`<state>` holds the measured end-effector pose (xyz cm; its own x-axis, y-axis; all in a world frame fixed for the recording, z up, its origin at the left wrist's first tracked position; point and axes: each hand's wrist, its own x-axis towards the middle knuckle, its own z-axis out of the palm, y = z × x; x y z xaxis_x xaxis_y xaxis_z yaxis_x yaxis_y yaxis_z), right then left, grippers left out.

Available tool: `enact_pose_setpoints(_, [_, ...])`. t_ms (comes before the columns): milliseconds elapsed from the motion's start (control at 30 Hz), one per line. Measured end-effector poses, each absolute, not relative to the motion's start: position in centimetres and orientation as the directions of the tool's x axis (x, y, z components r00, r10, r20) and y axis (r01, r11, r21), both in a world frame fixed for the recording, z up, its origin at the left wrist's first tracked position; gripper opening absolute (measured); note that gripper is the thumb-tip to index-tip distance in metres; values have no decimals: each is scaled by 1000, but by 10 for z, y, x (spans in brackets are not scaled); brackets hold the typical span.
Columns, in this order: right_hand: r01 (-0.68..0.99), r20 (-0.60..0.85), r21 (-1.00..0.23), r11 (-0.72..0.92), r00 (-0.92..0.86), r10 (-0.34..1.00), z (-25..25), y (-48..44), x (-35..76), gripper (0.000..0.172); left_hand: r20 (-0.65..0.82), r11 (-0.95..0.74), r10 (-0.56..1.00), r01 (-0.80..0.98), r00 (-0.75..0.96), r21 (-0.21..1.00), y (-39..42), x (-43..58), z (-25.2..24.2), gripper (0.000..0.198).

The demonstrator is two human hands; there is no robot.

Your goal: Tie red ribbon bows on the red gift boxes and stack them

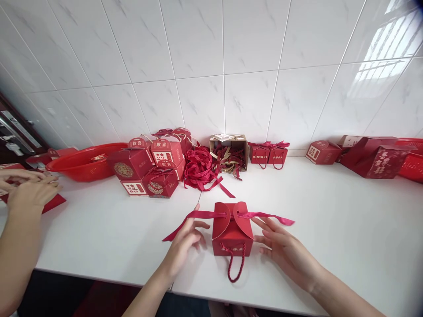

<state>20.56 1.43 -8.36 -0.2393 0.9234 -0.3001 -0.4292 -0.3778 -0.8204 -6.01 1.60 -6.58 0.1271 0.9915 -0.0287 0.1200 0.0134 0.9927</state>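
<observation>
At the near edge of the white counter [330,220], a small red paper gift box [232,237] stands upright between the person's two hands. Its two rounded top flaps meet in the middle. A twisted red cord handle [235,266] hangs from its front wall toward the counter's edge.

A dark red satin ribbon [264,216] runs through both flaps, its long axis lying left to right across the box's top. One tail slopes down and away to the left of the box, and the other reaches out flat to the right.

The left hand [185,244] lies just left of the box, its fingers [201,225] loosely spread and pointing at the left wall. The left tail passes right by its raised fingertip, though I cannot tell whether they touch. The right hand [284,251] lies just right of the box, palm tilted inward. Its fingers [264,224] are also spread, under the right tail, with the tips at or just beside the right wall. Neither hand pinches anything. Both sit about equally near the box, each closest to the tail on its own side.

Behind the box and to its left, well apart from it, are a stack of red boxes [152,165] and a heap of loose red ribbon [198,169]. Far to its left, another person's hands [28,187] rest on red card.
</observation>
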Motion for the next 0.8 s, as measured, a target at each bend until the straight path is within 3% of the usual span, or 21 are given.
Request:
enact_pose_setpoints(67, [-644,-360,-644,-412,-220,906,-90,15,199,28,-70,93,988,-169,137,981,18,-56,-66,51])
enact_pose_setpoints(167, [-789,-418,-483,-379,-172,892,-93,18,194,17,-125,126,992,-430,30,894,20,-46,-63,47])
enact_pose_setpoints(333, [-855,-379,-455,-249,-67,923,-83,28,201,19,-238,53,953,-670,-188,740,26,-42,-55,31])
enact_pose_setpoints(533, [-680,-188,-733,-38,148,971,-64,34,211,25,-161,-71,945,-658,-285,749,34,-61,-32,26])
enact_pose_setpoints(667, [-467,56,-871,151,210,976,-41,33,215,26,53,-216,948,-514,-313,830,41,-61,-7,21])
enact_pose_setpoints(800, [-255,257,-913,317,241,936,-7,40,217,26,321,-409,892,-264,-318,874,47,-48,22,24])
